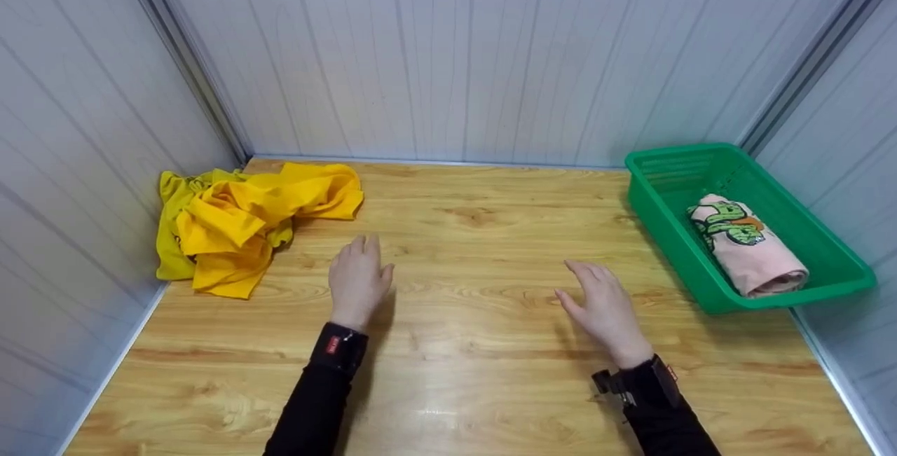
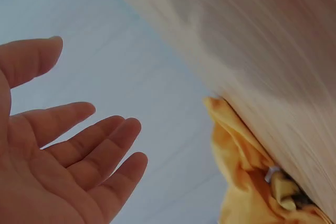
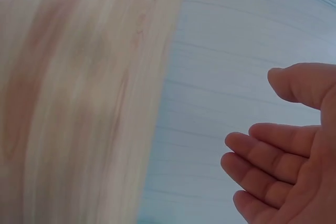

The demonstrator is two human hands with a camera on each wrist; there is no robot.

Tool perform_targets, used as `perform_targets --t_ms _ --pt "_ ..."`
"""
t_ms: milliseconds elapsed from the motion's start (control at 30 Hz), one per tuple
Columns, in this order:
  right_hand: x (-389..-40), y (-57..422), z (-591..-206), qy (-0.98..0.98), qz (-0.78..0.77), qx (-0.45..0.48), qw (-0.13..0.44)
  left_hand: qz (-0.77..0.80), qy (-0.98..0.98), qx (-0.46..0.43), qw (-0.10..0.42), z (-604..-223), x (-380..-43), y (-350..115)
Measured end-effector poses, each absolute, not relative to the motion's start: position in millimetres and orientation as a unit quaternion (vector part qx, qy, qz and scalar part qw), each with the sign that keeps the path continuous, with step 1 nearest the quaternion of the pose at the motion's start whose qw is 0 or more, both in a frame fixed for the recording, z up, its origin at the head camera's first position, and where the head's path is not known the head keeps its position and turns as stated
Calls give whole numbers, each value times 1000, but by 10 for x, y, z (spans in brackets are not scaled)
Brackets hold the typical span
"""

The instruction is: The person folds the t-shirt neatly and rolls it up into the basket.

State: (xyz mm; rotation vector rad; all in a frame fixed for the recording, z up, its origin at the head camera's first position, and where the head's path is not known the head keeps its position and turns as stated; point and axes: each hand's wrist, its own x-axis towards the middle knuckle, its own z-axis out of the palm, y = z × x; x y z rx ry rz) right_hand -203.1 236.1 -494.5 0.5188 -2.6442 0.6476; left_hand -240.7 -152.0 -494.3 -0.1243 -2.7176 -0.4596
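Note:
My left hand (image 1: 357, 284) is over the middle-left of the table, fingers extended and nothing in it. Just beyond it to the left lies a crumpled heap of cloth: an orange-yellow garment (image 1: 238, 214) on top of a greenish-yellow one (image 1: 170, 253). The left wrist view shows the relaxed fingers (image 2: 107, 156) and the orange-yellow cloth at the lower right. My right hand (image 1: 603, 305), also holding nothing, hovers right of the middle with its thumb spread. To its right, a rolled pink garment (image 1: 760, 253) with a green print rests inside a green plastic basket (image 1: 666, 235).
The wood-grain table (image 1: 462, 344) is closed in by pale panel walls (image 1: 434, 57) at the back and both sides. The basket stands close to the right wall, and the cloth heap lies against the left one. Both forearms wear black sleeves and wrist straps.

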Motion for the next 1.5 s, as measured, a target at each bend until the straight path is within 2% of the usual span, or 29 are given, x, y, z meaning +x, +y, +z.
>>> perform_targets --t_ms 267,600,700,1000,1267,1500 --pt "-1990 2378 -5036 -944 238 185 135 -144 -964 6 223 -4951 -2512 -1954" --pt "-1981 2376 -5132 -950 236 184 92 -123 -932 51 336 -4904 -2602 -2405" --pt "-1987 2370 -5165 -950 233 188 86 -117 -925 68 356 -4863 -2632 -2543" --pt "-1984 2258 -5173 -947 228 216 72 -117 -927 120 337 -4757 -2694 -2857" --pt "-2025 2030 -5073 -937 224 260 61 -131 -941 159 269 -4732 -2697 -3025" --pt "-2129 1811 -4969 -927 209 302 73 -128 -935 161 288 -4744 -2714 -3081"
